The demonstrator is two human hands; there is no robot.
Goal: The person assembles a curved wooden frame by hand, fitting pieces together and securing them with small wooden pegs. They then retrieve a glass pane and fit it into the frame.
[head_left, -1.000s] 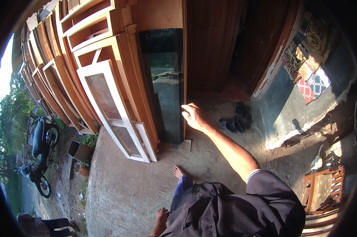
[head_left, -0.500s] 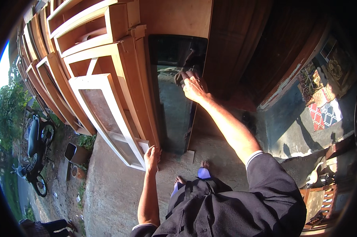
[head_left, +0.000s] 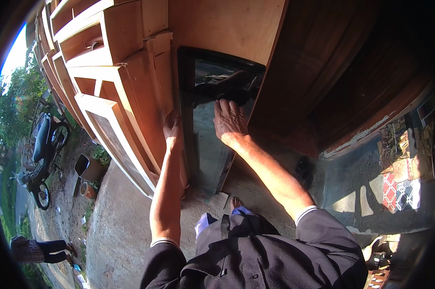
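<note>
A tall dark glass panel (head_left: 210, 159), with rounded upper corners and a black border, stands upright against a wooden board (head_left: 222, 24). My right hand (head_left: 231, 120) lies on its upper half, fingers stretched out and pointing up; dark reflections show in the glass just above them. My left hand (head_left: 172, 127) is closed at the panel's left side, against the brown edge of the stacked wooden frames (head_left: 150, 91). Its fingers are partly hidden, so what they grip does not show. A white-edged frame with a pane (head_left: 114, 127) leans outward on the left of the stack.
Dark wooden boards (head_left: 318, 72) stand at the right. Patterned mats (head_left: 400, 178) lie on a raised ledge beyond them. On the left are a motorcycle (head_left: 41, 151), a bin (head_left: 88, 166), a pot (head_left: 88, 190) and another person (head_left: 44, 250). A small flat scrap (head_left: 219, 200) lies by my foot.
My left hand has left the white frame's lower corner and moved up beside the glass panel. My right hand has slid a little lower on the glass. The view has shifted.
</note>
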